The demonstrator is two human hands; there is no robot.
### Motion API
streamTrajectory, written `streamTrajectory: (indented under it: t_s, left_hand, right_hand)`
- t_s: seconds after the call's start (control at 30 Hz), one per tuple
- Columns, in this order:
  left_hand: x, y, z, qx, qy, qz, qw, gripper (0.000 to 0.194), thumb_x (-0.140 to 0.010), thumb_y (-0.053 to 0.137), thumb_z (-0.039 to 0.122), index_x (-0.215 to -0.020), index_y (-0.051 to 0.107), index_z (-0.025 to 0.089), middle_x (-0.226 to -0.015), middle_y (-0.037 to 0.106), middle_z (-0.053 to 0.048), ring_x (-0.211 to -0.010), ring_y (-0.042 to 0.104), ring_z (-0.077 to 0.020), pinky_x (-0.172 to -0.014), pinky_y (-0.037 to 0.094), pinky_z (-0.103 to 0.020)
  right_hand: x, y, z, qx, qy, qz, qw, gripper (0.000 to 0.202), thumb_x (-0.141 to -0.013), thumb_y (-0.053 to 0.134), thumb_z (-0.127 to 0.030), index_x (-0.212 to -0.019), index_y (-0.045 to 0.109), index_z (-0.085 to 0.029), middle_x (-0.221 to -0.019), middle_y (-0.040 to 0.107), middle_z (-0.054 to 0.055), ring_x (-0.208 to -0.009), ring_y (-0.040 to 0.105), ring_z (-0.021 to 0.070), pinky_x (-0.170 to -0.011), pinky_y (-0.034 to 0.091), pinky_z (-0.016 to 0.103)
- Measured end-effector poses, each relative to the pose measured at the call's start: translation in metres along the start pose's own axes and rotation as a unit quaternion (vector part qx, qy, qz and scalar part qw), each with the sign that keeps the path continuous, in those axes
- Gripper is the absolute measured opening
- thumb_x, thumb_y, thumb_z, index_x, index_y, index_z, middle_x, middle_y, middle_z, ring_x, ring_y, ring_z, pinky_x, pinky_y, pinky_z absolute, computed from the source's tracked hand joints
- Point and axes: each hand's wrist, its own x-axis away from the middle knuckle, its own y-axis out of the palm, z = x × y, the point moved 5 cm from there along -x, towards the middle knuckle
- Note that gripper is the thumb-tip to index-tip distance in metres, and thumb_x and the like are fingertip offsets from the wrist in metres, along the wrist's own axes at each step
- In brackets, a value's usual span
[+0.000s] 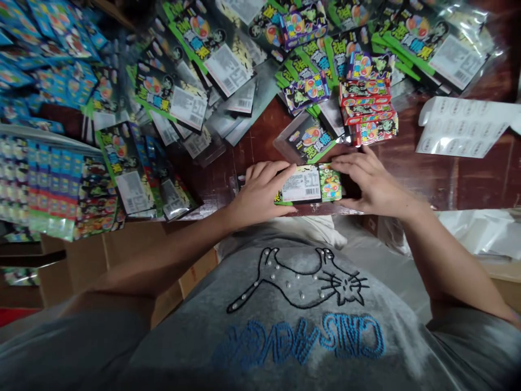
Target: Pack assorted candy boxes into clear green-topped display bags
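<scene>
On the table's near edge lies a flat black-and-green printed packet (302,184) with a white barcode label facing up. My left hand (262,190) is closed over its left part, thumb along the top, hiding that end. A small green printed box (330,183) sits at the packet's right end; whether it is inside the wrapper I cannot tell. My right hand (372,182) curls round the box's right end, fingertips at its far corner and thumb at its near corner. Just beyond the packet lies a clear bag with a black printed card (311,138).
Stacked red boxes (368,106) and purple boxes (305,91) stand beyond my hands. Piles of black-and-green bagged cards (228,65) cover the back. Blue packets (61,32) heap at the far left. A sheet of round stickers (464,126) lies at the right.
</scene>
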Motion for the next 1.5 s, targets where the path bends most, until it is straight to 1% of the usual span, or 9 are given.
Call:
streamTrajectory:
  t_s: [0.17,0.4,0.57,0.7,0.83,1.03,1.2,1.4,1.5]
  left_hand:
    - [0.001,-0.002,0.006,0.004,-0.044,0.017,0.999,0.096,-0.081,0.087,0.047,-0.162,0.044,0.021,-0.153,0.056,-0.015,-0.137,0.049,-0.038,-0.113,0.038,-0.05]
    - [0.001,-0.012,0.009,-0.006,-0.004,0.062,0.998,0.096,-0.081,0.088,0.043,-0.163,0.041,0.026,-0.15,0.058,-0.014,-0.135,0.053,-0.0386,-0.112,0.042,-0.053]
    - [-0.011,-0.033,0.012,0.073,-0.099,0.158,0.98,0.12,-0.075,0.096,0.039,-0.17,0.024,0.029,-0.152,0.051,-0.016,-0.14,0.054,-0.0386,-0.114,0.049,-0.057]
    - [-0.025,-0.032,0.016,0.201,-0.136,0.207,0.948,0.122,-0.075,0.097,0.044,-0.171,0.022,0.029,-0.155,0.047,-0.019,-0.141,0.054,-0.0393,-0.113,0.055,-0.057]
    - [-0.033,-0.011,0.01,0.401,-0.073,0.169,0.898,0.073,-0.106,0.061,0.038,-0.168,0.023,0.033,-0.155,0.057,-0.016,-0.131,0.067,-0.0302,-0.104,0.064,-0.049]
    - [-0.034,-0.002,-0.012,0.484,-0.08,0.129,0.862,0.072,-0.1,0.068,0.036,-0.162,0.033,0.028,-0.138,0.07,-0.014,-0.115,0.075,-0.0267,-0.089,0.069,-0.041]
    - [-0.048,-0.006,-0.017,0.489,-0.089,0.115,0.86,0.065,-0.096,0.073,0.037,-0.152,0.043,0.026,-0.133,0.072,-0.013,-0.114,0.076,-0.0258,-0.085,0.068,-0.038]
    - [-0.061,-0.004,-0.013,0.495,-0.064,0.087,0.862,0.057,-0.093,0.074,0.038,-0.142,0.049,0.026,-0.129,0.071,-0.011,-0.111,0.074,-0.0233,-0.08,0.066,-0.032]
    - [-0.066,-0.011,-0.012,0.474,-0.055,0.069,0.876,0.04,-0.095,0.073,0.039,-0.129,0.058,0.024,-0.122,0.072,-0.009,-0.105,0.073,-0.0199,-0.079,0.064,-0.029]
  right_hand:
    - [-0.017,0.009,-0.014,-0.014,-0.017,0.024,0.999,0.076,-0.093,0.077,-0.058,-0.156,0.052,-0.025,-0.146,0.064,0.018,-0.141,0.06,0.0381,-0.129,0.032,0.069]
    - [-0.023,-0.012,-0.019,-0.032,-0.049,0.014,0.998,0.081,-0.091,0.08,-0.051,-0.161,0.047,-0.026,-0.147,0.064,0.016,-0.14,0.062,0.0361,-0.132,0.028,0.07]
    - [-0.037,-0.013,-0.024,-0.093,0.018,0.074,0.993,0.096,-0.094,0.076,-0.054,-0.173,0.025,-0.033,-0.176,0.037,0.015,-0.157,0.046,0.0384,-0.126,0.044,0.063]
    - [-0.048,-0.004,-0.025,-0.23,0.111,0.21,0.944,0.068,-0.103,0.065,-0.047,-0.163,0.036,-0.035,-0.124,0.073,0.008,-0.101,0.076,0.0247,-0.086,0.067,0.043]
    - [-0.059,0.005,-0.021,-0.285,0.141,0.221,0.922,0.048,-0.103,0.064,-0.045,-0.148,0.052,-0.03,-0.095,0.071,0.002,-0.078,0.069,0.0189,-0.07,0.061,0.034]
    - [-0.058,0.017,-0.018,-0.327,0.188,0.205,0.903,0.037,-0.101,0.069,-0.044,-0.134,0.061,-0.028,-0.116,0.074,0.005,-0.089,0.07,0.0165,-0.076,0.061,0.032]
    - [-0.05,0.026,-0.021,-0.342,0.225,0.316,0.856,0.045,-0.097,0.074,-0.042,-0.135,0.052,-0.033,-0.112,0.07,0.002,-0.094,0.071,0.0173,-0.076,0.062,0.03]
    - [-0.045,0.018,-0.016,-0.311,0.24,0.234,0.889,0.035,-0.1,0.068,-0.048,-0.13,0.063,-0.03,-0.088,0.066,-0.001,-0.062,0.053,0.0136,-0.054,0.05,0.029]
    - [-0.042,0.014,-0.012,-0.297,0.243,0.202,0.901,0.034,-0.101,0.067,-0.049,-0.128,0.07,-0.028,-0.093,0.069,0.001,-0.069,0.059,0.0143,-0.061,0.054,0.03]
